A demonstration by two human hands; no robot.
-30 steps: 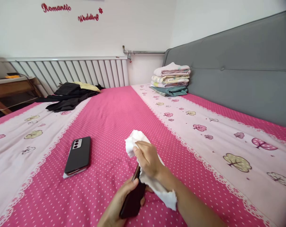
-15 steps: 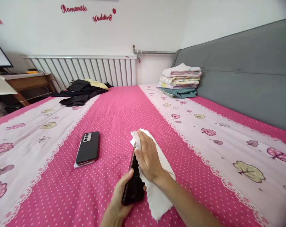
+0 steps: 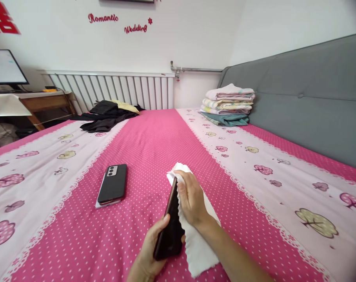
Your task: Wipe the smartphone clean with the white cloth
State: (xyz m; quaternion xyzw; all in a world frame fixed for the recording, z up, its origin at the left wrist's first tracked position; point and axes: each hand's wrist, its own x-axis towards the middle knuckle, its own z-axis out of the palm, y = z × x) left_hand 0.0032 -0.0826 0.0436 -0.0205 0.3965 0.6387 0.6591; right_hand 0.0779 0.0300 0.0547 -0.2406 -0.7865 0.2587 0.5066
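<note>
A dark smartphone (image 3: 169, 237) is tilted in my left hand (image 3: 152, 244), whose thumb lies along its near left edge while a fingertip shows at the right edge. My right hand (image 3: 192, 197) presses a white cloth (image 3: 197, 248) with a zigzag edge around the phone's far end, fingers curled over it. The cloth hangs down along the phone's right side onto the bed. Part of the screen is hidden under cloth and hand. To the left, a second smartphone (image 3: 113, 184) lies back up on a thin white item that I cannot identify.
Pink dotted bedding (image 3: 148, 145) spreads under everything. Black clothes (image 3: 104, 115) lie at the far left, and a folded fabric stack (image 3: 227, 103) sits by the grey headboard (image 3: 307, 98). Beyond are a radiator (image 3: 122, 90) and a desk with a monitor (image 3: 7, 68).
My right fingers have curled from lying flatter on the cloth to wrapping around the phone's far end. The whole view has shifted slightly, with more of the desk showing.
</note>
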